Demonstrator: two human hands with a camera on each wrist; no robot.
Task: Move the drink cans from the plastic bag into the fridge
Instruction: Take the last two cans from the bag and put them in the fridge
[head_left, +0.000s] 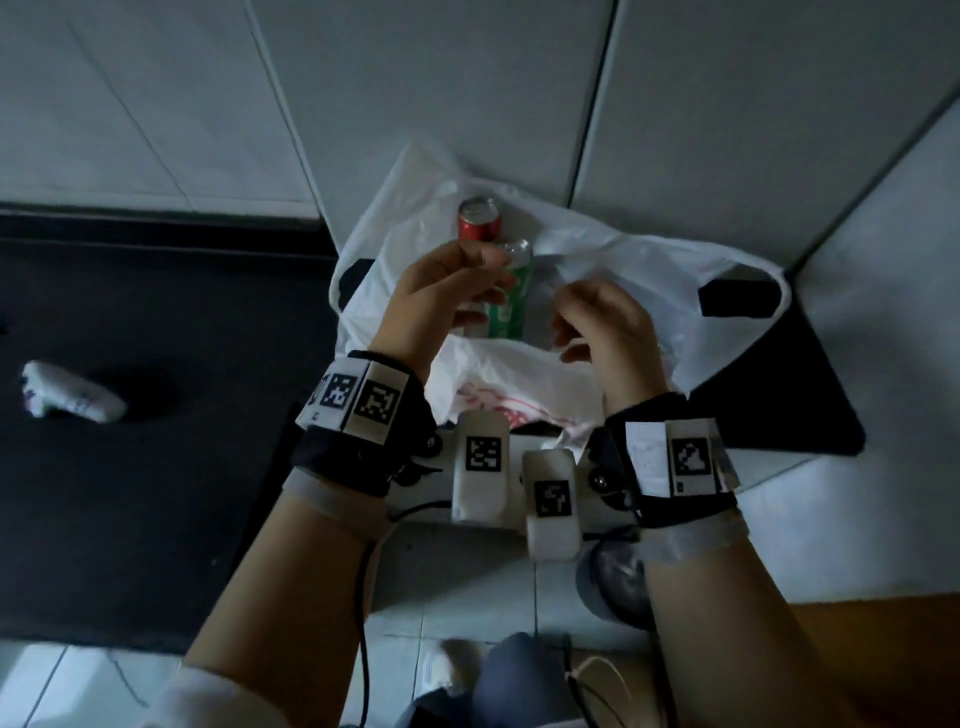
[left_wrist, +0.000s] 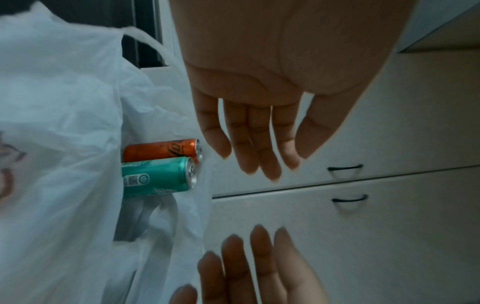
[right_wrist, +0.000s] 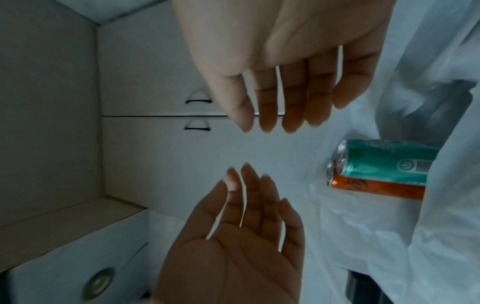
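Inside the open white plastic bag (head_left: 597, 270), from the head camera, a red can (head_left: 479, 221) and green can (head_left: 511, 296) lie lengthwise, tops pointing away toward the cabinets. Both hands hover above them, left hand (head_left: 441, 296) and right hand (head_left: 602, 322), loosely curled, grasping nothing. The left wrist camera shows slack fingers (left_wrist: 246, 142) just beside the can tops; the labels' writing is unreadable. The right wrist camera shows the green can touching the red.

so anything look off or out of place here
Mostly tidy. The one oddity is a white crumpled object lying alone on the dark mat, off to the left of the plastic bag. The red can and green can look undamaged, with nothing spilled.
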